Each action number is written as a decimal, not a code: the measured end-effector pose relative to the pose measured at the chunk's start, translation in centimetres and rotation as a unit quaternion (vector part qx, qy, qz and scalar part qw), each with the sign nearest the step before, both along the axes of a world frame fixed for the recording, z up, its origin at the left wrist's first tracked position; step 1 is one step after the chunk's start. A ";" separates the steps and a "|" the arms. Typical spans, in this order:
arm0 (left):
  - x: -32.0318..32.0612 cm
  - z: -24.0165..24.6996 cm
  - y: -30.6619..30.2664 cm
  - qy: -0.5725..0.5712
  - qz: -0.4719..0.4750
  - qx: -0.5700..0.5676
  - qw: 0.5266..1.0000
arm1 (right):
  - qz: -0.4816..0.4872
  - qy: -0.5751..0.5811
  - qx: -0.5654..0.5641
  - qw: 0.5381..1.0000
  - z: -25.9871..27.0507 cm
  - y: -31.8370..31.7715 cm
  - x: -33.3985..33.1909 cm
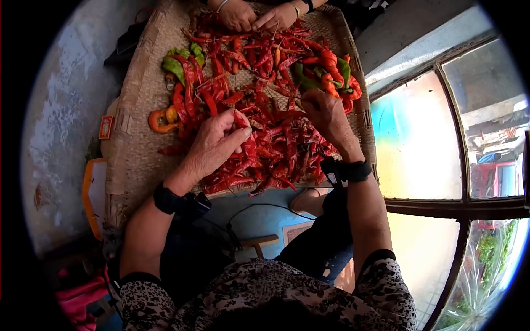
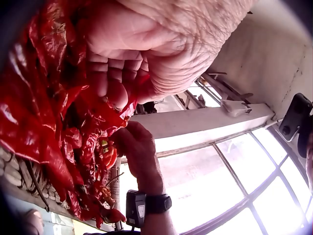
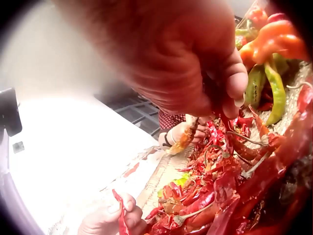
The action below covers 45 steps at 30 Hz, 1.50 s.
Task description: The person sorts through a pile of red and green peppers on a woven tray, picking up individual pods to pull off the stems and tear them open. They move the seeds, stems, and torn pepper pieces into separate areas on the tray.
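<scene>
Red dried peppers (image 1: 270, 149) cover much of a woven tray (image 1: 146, 77). The left hand (image 1: 212, 144) is over the near part of the pile with its fingers curled round a red pepper (image 1: 238, 119); in the left wrist view this hand (image 2: 146, 54) has red pepper showing between fingers and thumb. To the right, the right hand (image 1: 331, 118) hangs over the pile beside the fresher peppers, fingertips bent together. In the right wrist view, the thumb and fingers of that hand (image 3: 190, 63) meet above the peppers, and a dark red piece shows at them.
Another person's hands (image 1: 256, 16) work at the tray's far edge. Green peppers (image 1: 174, 67) lie at the left, large red-orange and green ones (image 1: 331, 69) at the right. A window (image 1: 419, 138) stands right of the tray, a wall (image 1: 66, 110) left. A cable (image 1: 259, 205) hangs below.
</scene>
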<state>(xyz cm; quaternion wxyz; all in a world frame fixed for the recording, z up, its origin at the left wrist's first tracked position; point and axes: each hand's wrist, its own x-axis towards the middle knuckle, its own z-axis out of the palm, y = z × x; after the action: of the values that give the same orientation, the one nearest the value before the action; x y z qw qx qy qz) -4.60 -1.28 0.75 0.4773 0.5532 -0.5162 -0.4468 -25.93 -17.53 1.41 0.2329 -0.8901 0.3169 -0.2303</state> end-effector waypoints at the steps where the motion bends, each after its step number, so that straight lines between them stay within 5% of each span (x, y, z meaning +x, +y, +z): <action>1: -0.1 -0.1 0.0 0.000 -0.001 0.000 1.000 | -0.025 -0.030 0.022 0.999 0.4 0.2 -0.4; 8: -0.4 -0.5 0.0 -0.003 -0.005 0.004 1.000 | -0.074 -0.034 0.204 0.976 2.6 0.0 -2.2; 10: -0.5 -0.5 -0.1 -0.008 -0.007 0.010 1.000 | -0.081 -0.052 0.193 0.977 2.0 -0.4 -2.0; 14: -0.5 -0.3 -0.1 -0.007 -0.010 0.009 1.000 | 0.002 -0.003 -0.031 1.000 0.5 -0.3 -1.2; 20: -0.5 -0.3 0.0 -0.002 -0.014 -0.005 1.000 | 0.023 0.261 -0.024 0.965 -0.5 0.2 -0.5; 23: -0.4 0.0 0.1 -0.005 -0.003 0.002 1.000 | 0.055 0.081 0.048 0.994 1.5 0.7 -1.5; 28: -0.2 -0.7 -0.1 -0.008 -0.012 -0.005 1.000 | 0.065 0.143 0.104 0.982 2.2 0.0 -2.0; 30: -0.2 -0.5 -0.2 0.008 -0.005 -0.008 1.000 | 0.007 -0.110 0.104 0.988 1.2 -0.2 -0.7; 31: -0.1 -0.5 -0.2 0.001 -0.009 -0.008 1.000 | -0.026 -0.125 0.042 0.991 1.5 -0.1 -0.2; 32: 0.0 -0.3 -0.2 0.022 -0.001 0.003 1.000 | -0.030 -0.135 0.040 0.990 1.6 -0.1 -0.1; 34: 0.5 0.3 -0.2 0.022 0.004 0.011 1.000 | -0.067 -0.037 -0.265 0.961 1.8 -0.1 0.2; 35: 0.6 0.4 -0.2 0.067 0.017 0.017 0.997 | -0.061 -0.030 -0.168 0.983 1.8 0.3 0.1; 37: 0.9 0.2 -0.6 0.126 0.026 0.027 0.991 | -0.039 -0.045 -0.159 0.985 1.1 0.5 -0.3; 45: 0.8 2.6 -3.2 0.066 0.013 0.037 0.997 | -0.041 -0.036 -0.137 0.989 2.6 0.3 -2.8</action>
<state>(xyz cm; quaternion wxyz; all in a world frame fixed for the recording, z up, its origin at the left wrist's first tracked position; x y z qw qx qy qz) -3.77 -4.45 3.36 0.4952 0.5463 -0.4597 -0.4949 -28.70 -17.23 3.99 0.1103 -0.8910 0.3099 -0.3129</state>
